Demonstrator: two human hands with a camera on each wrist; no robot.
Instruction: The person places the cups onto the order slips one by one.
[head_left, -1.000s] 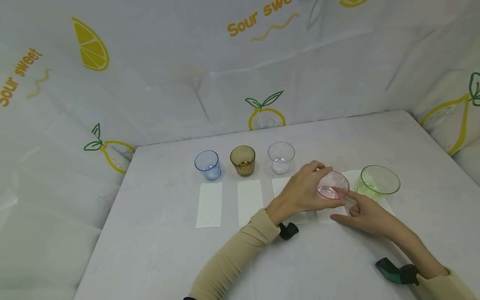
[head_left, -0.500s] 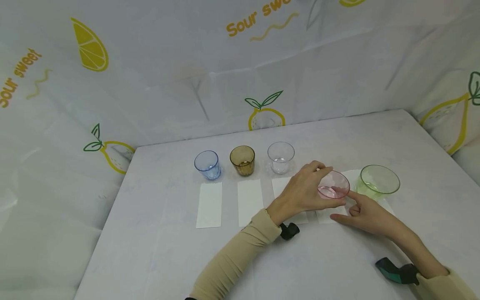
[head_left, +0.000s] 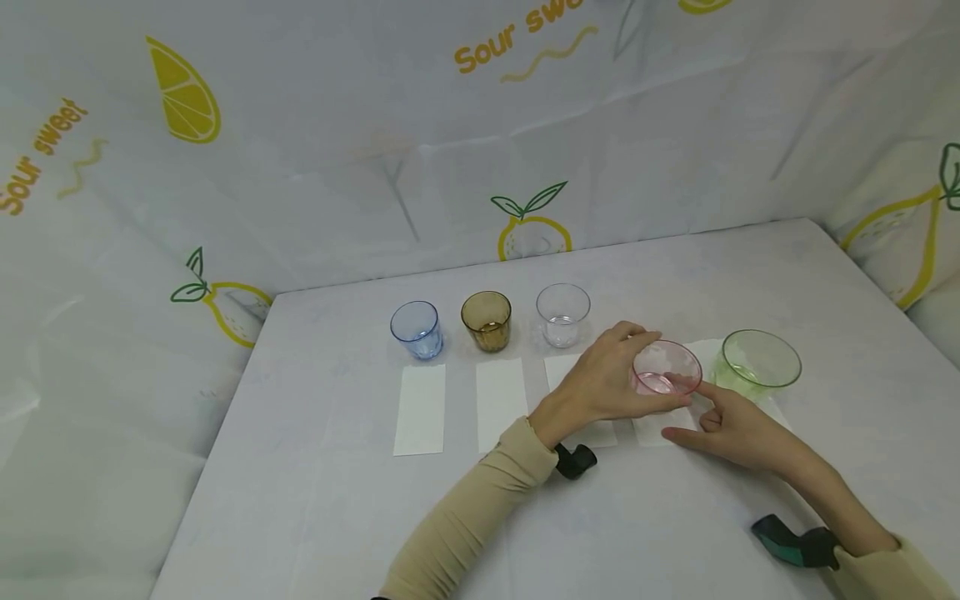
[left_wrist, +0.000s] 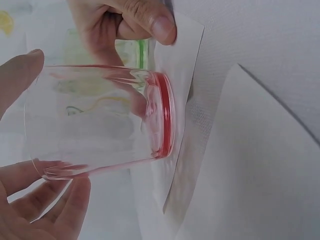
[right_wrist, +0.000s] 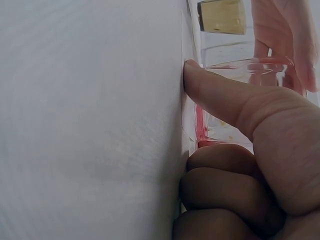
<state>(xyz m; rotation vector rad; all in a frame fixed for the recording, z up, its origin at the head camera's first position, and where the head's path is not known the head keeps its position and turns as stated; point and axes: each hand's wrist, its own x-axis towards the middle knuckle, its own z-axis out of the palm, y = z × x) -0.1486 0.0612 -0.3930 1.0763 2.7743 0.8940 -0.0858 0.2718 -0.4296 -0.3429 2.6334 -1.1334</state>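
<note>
My left hand [head_left: 600, 387] grips a clear pink-tinted drinking glass [head_left: 660, 382] near its rim, thumb on one side and fingers on the other. The glass stands upright over a white paper strip [head_left: 663, 432]. In the left wrist view, the red base of the pink glass [left_wrist: 164, 115] is at the paper; I cannot tell whether it bears fully on it. My right hand [head_left: 746, 429] lies low on the right, its index finger extended beside the glass. In the right wrist view, the right thumb [right_wrist: 215, 92] is stretched out with its tip at the paper, while other fingers are bent.
A green glass [head_left: 753, 367] stands on a paper strip at the right. Blue [head_left: 420, 337], amber [head_left: 487, 333] and clear [head_left: 561, 329] glasses stand in a row behind other white strips [head_left: 420, 412]. A lemon-print sheet [head_left: 337, 200] hangs behind the white table [head_left: 300, 500].
Both hands have stayed almost in place. Only the pink glass and the left fingertips at its rim have shifted very slightly.
</note>
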